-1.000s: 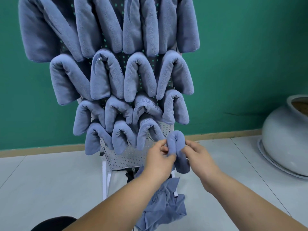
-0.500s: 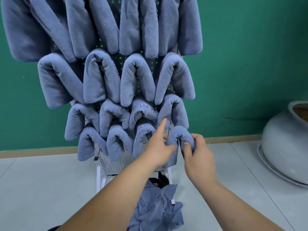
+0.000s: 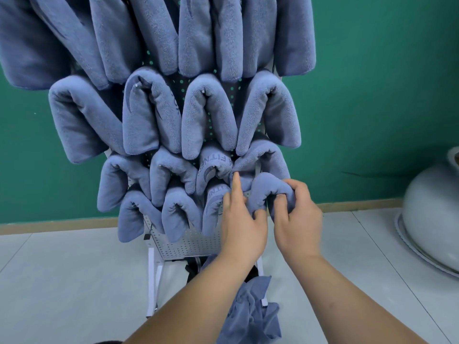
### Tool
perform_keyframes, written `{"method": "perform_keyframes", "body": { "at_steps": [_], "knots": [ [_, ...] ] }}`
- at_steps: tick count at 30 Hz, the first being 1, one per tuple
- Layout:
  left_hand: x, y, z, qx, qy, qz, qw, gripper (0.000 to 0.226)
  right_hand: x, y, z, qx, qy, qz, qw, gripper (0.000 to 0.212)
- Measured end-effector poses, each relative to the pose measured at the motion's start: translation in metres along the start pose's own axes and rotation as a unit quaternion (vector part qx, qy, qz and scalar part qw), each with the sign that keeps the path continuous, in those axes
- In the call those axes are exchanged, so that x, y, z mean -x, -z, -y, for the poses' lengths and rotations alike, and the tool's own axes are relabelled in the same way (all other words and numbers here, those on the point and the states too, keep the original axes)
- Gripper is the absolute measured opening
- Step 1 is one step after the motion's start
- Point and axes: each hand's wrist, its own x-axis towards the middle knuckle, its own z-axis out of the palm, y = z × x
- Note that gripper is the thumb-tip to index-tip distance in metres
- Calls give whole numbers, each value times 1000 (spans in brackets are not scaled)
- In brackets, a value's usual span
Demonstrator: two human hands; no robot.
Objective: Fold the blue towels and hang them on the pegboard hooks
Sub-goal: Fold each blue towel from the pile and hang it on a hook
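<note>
Folded blue towel (image 3: 267, 187) sits arched at lower right of the pegboard (image 3: 188, 242). Right hand (image 3: 295, 219) grips its right leg, fingers curled round it. Left hand (image 3: 242, 224) pinches its left leg, index finger (image 3: 236, 184) raised straight.

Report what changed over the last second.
The left hand and right hand raised the folded towel to the pegboard, at the bottom row's right end, both still gripping it; the left index finger straightened. The hung towels and floor pile are unchanged.
</note>
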Motion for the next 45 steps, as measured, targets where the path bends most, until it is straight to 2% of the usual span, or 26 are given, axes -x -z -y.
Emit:
{"method": "perform_keyframes", "body": {
  "at_steps": [4, 7, 11, 13, 17, 20, 23, 25, 28, 30, 34, 37, 41, 45],
  "knots": [
    [-1, 3, 2, -8, -16, -45, 999, 83, -7, -6, -6, 39, 14, 40, 998, 15],
    [-6, 5, 8, -84, -51, -66, 993, 58, -12, -11, -20, 123, -4, 64, 990, 15],
    [-6, -2, 17, -162, -66, -12, 985, 45, -17, -12, -33, 164, -28, 68, 984, 13],
    [-4, -7, 17, -153, -65, -13, 986, 41, -17, -13, -33, 154, -16, 69, 986, 14],
    [-7, -10, 7, -36, -49, -87, 994, 36, -23, -9, -25, 94, 20, 37, 995, 16],
    [-14, -9, 5, -34, -22, -126, 991, 40, -33, -4, -23, 152, 96, -7, 984, 25],
    [-15, -13, 7, -48, -16, -126, 991, 43, -40, -3, -33, 195, 121, -20, 973, 24],
    [-13, -18, 13, -65, -26, -100, 993, 42, -40, -6, -39, 208, 98, 7, 973, 19],
    [-12, -28, 22, -79, -18, -48, 996, 32, -38, -12, -45, 188, 44, 111, 975, 14],
    [-14, -31, 23, -58, -2, -55, 997, 31, -36, -13, -47, 166, 29, 148, 975, 14],
    [-26, -36, 19, -18, -7, -116, 993, 32, -44, -18, -43, 109, 21, 113, 987, 14],
    [-32, -40, 21, -28, -28, -125, 991, 28, -52, -24, -47, 138, 34, 106, 984, 9],
    [-25, -41, 38, -99, -46, -74, 991, 17, -47, -22, -68, 256, 55, 165, 951, 17],
    [-16, -43, 60, -133, -45, -20, 990, 11, -35, -22, -73, 262, 60, 209, 940, 19]
  ]
}}
